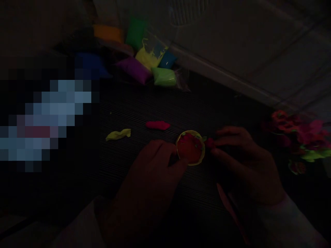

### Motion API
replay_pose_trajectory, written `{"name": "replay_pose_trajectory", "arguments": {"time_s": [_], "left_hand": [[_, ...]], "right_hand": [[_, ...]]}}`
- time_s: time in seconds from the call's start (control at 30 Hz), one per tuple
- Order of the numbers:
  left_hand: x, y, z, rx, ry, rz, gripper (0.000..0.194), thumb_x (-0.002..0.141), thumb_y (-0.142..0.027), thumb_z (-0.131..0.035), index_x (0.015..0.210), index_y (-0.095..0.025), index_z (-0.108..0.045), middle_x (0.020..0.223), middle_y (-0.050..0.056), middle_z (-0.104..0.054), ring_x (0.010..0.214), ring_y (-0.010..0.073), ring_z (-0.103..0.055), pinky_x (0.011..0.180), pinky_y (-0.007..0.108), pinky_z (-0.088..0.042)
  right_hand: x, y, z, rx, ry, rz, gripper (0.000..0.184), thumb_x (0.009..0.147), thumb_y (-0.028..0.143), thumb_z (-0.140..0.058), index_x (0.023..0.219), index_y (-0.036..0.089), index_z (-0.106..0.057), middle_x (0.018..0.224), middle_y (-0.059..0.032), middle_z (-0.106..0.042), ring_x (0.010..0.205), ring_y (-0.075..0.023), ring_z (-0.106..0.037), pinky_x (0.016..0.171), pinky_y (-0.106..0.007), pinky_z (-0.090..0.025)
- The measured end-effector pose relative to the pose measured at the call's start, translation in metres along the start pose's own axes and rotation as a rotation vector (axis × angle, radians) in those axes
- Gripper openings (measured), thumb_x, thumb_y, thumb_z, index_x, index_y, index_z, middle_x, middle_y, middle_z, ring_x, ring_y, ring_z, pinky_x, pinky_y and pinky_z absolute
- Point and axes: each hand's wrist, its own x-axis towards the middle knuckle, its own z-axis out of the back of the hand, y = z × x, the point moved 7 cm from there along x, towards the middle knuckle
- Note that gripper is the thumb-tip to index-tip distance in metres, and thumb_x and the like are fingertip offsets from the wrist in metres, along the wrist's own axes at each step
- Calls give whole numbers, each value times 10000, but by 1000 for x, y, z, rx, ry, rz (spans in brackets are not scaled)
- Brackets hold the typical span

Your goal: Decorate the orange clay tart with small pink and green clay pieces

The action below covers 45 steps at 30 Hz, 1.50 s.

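Note:
In dim light, a small round piece of modelling clay (190, 153) lies on the dark table, with a thin yellow rim, an orange-red middle and pink and green bits along its top edge. My left hand (157, 168) grips its left side between thumb and fingers. Just off its right edge, my right hand (240, 158) pinches a small lump of pink clay (210, 142) with the fingertips. Behind my left hand lie a pink clay roll (157, 125) and a twisted yellow clay strip (118, 134). A slim pinkish tool (229, 205) rests below my right hand.
Bags of coloured clay, among them purple (136, 70), light green (164, 76) and orange (108, 33), are heaped at the back. Several clay shapes in pink, orange and green (307, 134) sit at the right. A bright pixelated patch (54, 113) covers the left.

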Motion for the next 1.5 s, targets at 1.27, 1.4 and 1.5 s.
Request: {"name": "replay_pose_trajectory", "arguments": {"time_s": [1.27,1.4,1.5], "left_hand": [[-2,-1,0,44,-76,-20,178,790,-162,-509,956,-194,-565,885,40,-502,839,174,-435,720,318,-449],[-1,-2,0,54,-76,-25,155,790,-166,-507,930,-193,-570,875,40,-499,833,177,-435,713,318,-449],[-1,-2,-2,59,-65,-24,165,785,-167,-514,938,-198,-567,885,40,-502,834,182,-435,713,330,-450]], "right_hand": [[3,3,-21,-131,33,67,115,715,266,-617,827,293,-618,1015,-8,-527,973,-199,-500,820,-412,-410],[3,1,-21,-129,23,48,127,713,265,-619,836,296,-617,1023,-2,-528,979,-199,-497,824,-412,-408],[3,1,-22,-132,24,47,130,708,264,-623,836,288,-618,1012,-4,-533,969,-198,-501,816,-400,-413]]}}
